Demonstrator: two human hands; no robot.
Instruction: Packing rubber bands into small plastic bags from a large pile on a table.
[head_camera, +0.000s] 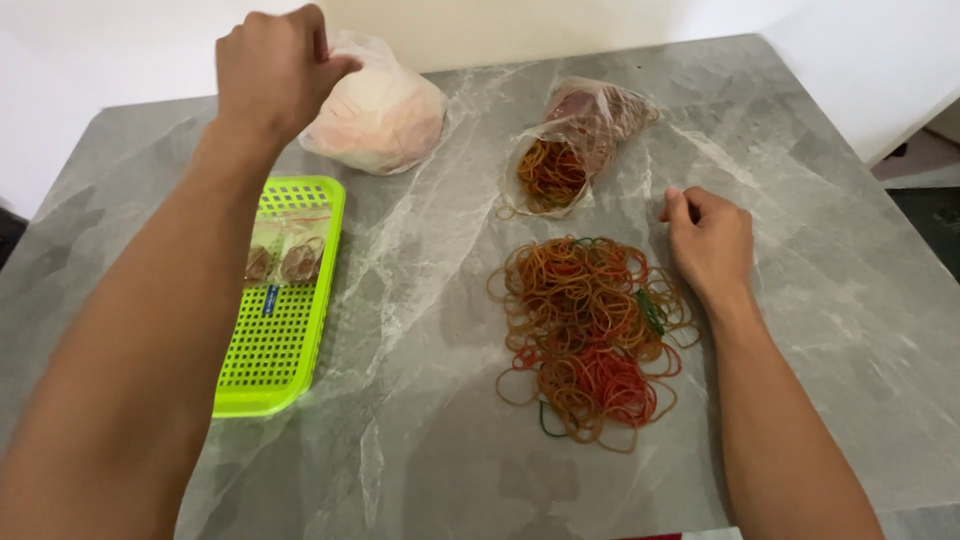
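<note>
A loose pile of rubber bands (590, 335), mostly orange, red and a few green, lies on the grey marble-look table (420, 400). My right hand (708, 240) rests curled on the table just right of the pile, nothing visibly in it. My left hand (275, 70) is raised at the far left, fingers pinched on the edge of a white plastic bag (385, 115). A clear bag (575, 150) with rubber bands spilling from its open mouth lies behind the pile.
A lime-green perforated tray (270, 350) sits at the left, holding small clear packets of rubber bands (285, 262). The table's far and right edges meet a white wall and floor.
</note>
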